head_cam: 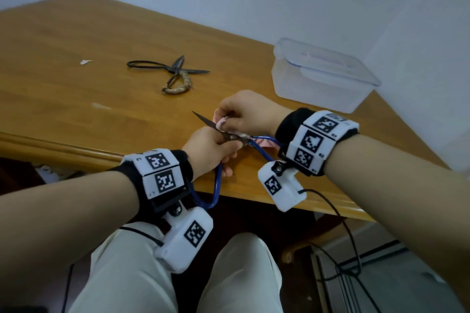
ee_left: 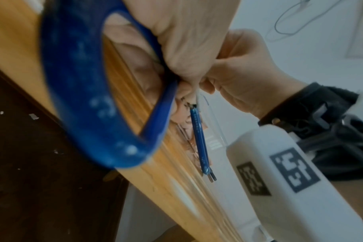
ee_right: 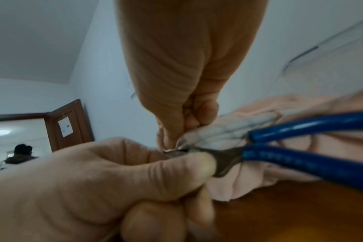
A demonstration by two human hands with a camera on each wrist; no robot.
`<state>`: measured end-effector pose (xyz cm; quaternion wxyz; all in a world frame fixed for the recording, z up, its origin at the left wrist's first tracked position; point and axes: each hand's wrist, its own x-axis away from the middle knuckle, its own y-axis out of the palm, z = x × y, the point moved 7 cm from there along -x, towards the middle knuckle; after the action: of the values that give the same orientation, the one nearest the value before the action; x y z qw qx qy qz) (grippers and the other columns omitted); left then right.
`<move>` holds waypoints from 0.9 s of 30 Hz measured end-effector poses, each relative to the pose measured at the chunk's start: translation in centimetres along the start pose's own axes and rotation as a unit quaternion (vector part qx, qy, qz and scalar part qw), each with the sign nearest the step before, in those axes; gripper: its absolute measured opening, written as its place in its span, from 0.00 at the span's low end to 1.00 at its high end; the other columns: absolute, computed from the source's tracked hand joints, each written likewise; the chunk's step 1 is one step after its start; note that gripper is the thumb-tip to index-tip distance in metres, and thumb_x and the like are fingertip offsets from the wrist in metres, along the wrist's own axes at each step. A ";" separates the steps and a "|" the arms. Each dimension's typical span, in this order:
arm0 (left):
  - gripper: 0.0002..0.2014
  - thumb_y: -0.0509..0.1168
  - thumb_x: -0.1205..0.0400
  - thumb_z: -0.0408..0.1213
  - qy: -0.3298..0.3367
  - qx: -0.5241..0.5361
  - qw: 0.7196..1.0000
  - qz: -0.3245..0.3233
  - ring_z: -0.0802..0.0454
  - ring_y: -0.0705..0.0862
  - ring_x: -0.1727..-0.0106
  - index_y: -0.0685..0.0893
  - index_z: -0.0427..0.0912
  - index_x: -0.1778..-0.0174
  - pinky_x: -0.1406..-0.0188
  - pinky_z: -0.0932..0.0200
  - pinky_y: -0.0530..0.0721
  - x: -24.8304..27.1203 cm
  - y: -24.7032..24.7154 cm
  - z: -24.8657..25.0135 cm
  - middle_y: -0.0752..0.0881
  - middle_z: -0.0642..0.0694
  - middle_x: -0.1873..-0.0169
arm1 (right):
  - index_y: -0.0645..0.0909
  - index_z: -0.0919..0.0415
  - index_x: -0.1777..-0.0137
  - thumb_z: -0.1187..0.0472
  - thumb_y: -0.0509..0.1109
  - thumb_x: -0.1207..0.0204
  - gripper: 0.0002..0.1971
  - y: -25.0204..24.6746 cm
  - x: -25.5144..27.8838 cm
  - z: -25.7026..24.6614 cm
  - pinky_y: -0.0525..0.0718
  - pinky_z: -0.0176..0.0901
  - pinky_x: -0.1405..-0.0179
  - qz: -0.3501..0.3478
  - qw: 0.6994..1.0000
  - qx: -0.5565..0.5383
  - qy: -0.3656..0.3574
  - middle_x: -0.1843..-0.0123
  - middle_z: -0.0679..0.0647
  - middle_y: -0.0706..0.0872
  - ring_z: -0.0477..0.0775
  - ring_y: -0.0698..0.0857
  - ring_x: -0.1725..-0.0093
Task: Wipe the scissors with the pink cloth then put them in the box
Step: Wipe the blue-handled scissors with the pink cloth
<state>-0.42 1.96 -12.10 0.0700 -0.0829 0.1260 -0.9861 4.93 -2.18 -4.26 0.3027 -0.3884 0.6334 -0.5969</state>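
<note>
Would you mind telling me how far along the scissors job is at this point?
Nothing looks finished: the box has its lid on. In hand: the left hand grips the blue-handled scissors while the right hand pinches the pink cloth on the blade. Left: boxing them, and the black scissors lying on the table.

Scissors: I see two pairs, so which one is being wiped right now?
The blue-handled scissors, held in the left hand while the right hand presses the pink cloth on the blades. The dark metal scissors lie untouched on the table.
</note>
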 end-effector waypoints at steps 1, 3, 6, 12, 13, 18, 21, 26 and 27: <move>0.15 0.66 0.16 0.39 0.002 -0.002 1.000 0.005 0.49 0.83 0.78 0.82 0.35 0.68 0.75 0.59 0.84 0.0 -0.1 -0.1 0.79 0.48 0.80 | 0.84 0.62 0.43 0.59 0.66 0.19 0.10 0.1 -0.6 -0.3 0.79 0.44 0.51 0.016 1.000 0.000 0.003 0.47 0.54 0.86 0.52 0.82 0.48; 0.16 0.65 0.16 0.39 0.004 0.001 1.000 0.008 0.49 0.83 0.78 0.81 0.35 0.68 0.76 0.59 0.82 0.1 -0.2 -0.1 0.79 0.47 0.78 | 0.84 0.61 0.44 0.59 0.65 0.18 0.09 0.0 -1.4 -0.9 0.77 0.44 0.51 0.041 0.999 -0.001 0.004 0.47 0.55 0.86 0.54 0.82 0.47; 0.15 0.65 0.16 0.38 0.000 0.006 1.000 -0.003 0.49 0.83 0.79 0.81 0.34 0.67 0.77 0.60 0.82 0.2 0.1 0.1 0.78 0.46 0.78 | 0.84 0.60 0.43 0.57 0.66 0.19 0.10 -0.3 -1.4 -0.5 0.75 0.40 0.53 0.035 0.999 -0.009 -0.004 0.48 0.53 0.85 0.50 0.80 0.49; 0.15 0.66 0.16 0.39 -0.007 0.010 1.000 -0.006 0.51 0.82 0.81 0.82 0.34 0.67 0.79 0.61 0.83 0.0 0.0 0.0 0.78 0.47 0.79 | 0.85 0.61 0.45 0.57 0.69 0.20 0.10 -0.2 -0.4 0.2 0.76 0.34 0.58 0.002 0.999 -0.041 -0.008 0.53 0.49 0.84 0.47 0.80 0.53; 0.16 0.66 0.16 0.39 -0.004 0.007 1.000 -0.003 0.51 0.82 0.80 0.81 0.34 0.68 0.79 0.61 0.83 0.0 0.0 0.0 0.78 0.47 0.79 | 0.85 0.61 0.45 0.57 0.68 0.20 0.10 -0.3 -0.8 -0.1 0.74 0.31 0.61 0.016 0.999 -0.040 -0.007 0.54 0.48 0.82 0.46 0.79 0.54; 0.19 0.64 0.15 0.38 0.005 0.000 1.000 0.003 0.50 0.83 0.78 0.77 0.37 0.73 0.74 0.60 0.84 0.2 -0.1 0.1 0.79 0.45 0.78 | 0.85 0.60 0.46 0.55 0.68 0.19 0.10 -0.4 -2.9 -1.5 0.76 0.40 0.56 0.051 0.998 -0.047 -0.005 0.54 0.49 0.81 0.48 0.79 0.53; 0.16 0.65 0.16 0.38 0.000 0.004 1.000 -0.007 0.49 0.83 0.78 0.80 0.35 0.69 0.74 0.58 0.85 0.3 0.0 0.2 0.78 0.46 0.77 | 0.85 0.60 0.47 0.55 0.70 0.21 0.10 -0.5 -2.2 -0.6 0.75 0.33 0.61 0.023 0.998 -0.056 -0.011 0.58 0.46 0.82 0.44 0.79 0.58; 0.16 0.65 0.16 0.39 -0.003 -0.002 1.000 -0.012 0.49 0.83 0.78 0.81 0.35 0.69 0.71 0.54 0.85 0.3 0.0 0.3 0.78 0.47 0.78 | 0.87 0.60 0.51 0.58 0.72 0.23 0.07 -0.5 -1.6 0.2 0.74 0.24 0.66 0.002 0.997 -0.076 -0.002 0.65 0.39 0.80 0.36 0.78 0.65; 0.17 0.65 0.16 0.38 0.000 -0.006 1.000 -0.010 0.49 0.83 0.78 0.80 0.36 0.70 0.69 0.53 0.85 0.4 0.1 0.3 0.79 0.46 0.78 | 0.86 0.59 0.52 0.57 0.72 0.23 0.06 -0.5 -1.9 0.0 0.73 0.23 0.67 0.012 0.997 -0.081 0.000 0.65 0.38 0.79 0.37 0.78 0.65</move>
<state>-0.74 1.77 -11.75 0.0597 -0.0849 0.1307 -0.9860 5.93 -0.55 -3.93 0.2776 -0.4042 0.6839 -0.5403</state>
